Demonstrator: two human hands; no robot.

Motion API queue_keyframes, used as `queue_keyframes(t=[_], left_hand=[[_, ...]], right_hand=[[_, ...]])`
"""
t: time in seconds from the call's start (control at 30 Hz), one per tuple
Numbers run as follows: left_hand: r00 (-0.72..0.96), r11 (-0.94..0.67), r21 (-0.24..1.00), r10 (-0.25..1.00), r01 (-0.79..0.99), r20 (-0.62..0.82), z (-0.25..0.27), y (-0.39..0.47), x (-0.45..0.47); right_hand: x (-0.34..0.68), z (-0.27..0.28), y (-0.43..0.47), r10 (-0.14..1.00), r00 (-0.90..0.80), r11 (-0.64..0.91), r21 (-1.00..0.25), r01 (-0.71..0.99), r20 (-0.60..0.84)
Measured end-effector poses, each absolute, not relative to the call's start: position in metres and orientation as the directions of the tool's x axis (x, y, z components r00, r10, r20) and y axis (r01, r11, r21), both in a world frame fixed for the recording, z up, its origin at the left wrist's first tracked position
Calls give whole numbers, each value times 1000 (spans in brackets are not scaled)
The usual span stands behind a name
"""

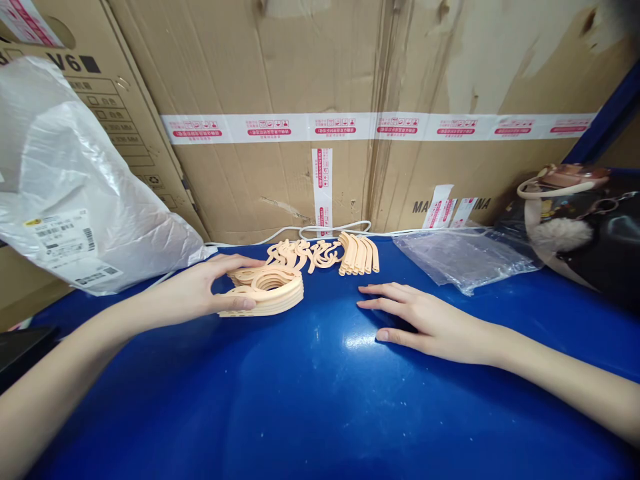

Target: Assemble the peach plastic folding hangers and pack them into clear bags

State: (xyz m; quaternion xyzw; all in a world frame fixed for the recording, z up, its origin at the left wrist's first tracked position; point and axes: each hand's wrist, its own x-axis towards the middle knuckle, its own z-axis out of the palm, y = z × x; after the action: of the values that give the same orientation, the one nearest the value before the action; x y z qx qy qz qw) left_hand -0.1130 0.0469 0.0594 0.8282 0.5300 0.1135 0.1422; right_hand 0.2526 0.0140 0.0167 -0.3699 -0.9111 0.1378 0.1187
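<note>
A stack of beige plastic hanger body pieces (280, 297) lies on the blue tabletop (310, 400), left of the middle. My left hand (215, 287) grips its left end, with the thumb along the near side and the fingers over the far side. Behind the stack is a loose group of curved beige hook pieces (300, 255). To their right, several curved tube-like arm pieces (359, 253) lie side by side in a row. My right hand (420, 317) rests low over the table at the right, fingers stretched and apart, holding nothing.
A big cardboard box (280, 73) with printed tape walls off the back. A silvery padded bag (85, 193) with labels stands at the left. On the right lie a clear plastic bag (465, 257) and a dark handbag (600, 233). A white cable (280, 235) runs along the back.
</note>
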Motion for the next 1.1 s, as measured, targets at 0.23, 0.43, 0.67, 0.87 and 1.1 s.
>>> queue_keyframes(t=[0.23,0.43,0.67,0.87,1.1], left_hand=[[421,-407,342,906,847,36,58,50,-116],[423,-410,337,905,848,37,55,54,-120],[410,-403,314,911,860,46,52,57,-121],[423,-416,290,905,862,42,51,58,-123],[421,-403,301,907,864,8,53,56,-121]], right_hand=[[252,18,14,708,-700,688,-322,651,97],[253,16,14,706,-701,690,-325,646,105],[253,17,14,704,-702,694,-315,647,111],[253,18,14,705,-701,694,-311,650,108],[252,17,14,709,-698,690,-297,660,96]])
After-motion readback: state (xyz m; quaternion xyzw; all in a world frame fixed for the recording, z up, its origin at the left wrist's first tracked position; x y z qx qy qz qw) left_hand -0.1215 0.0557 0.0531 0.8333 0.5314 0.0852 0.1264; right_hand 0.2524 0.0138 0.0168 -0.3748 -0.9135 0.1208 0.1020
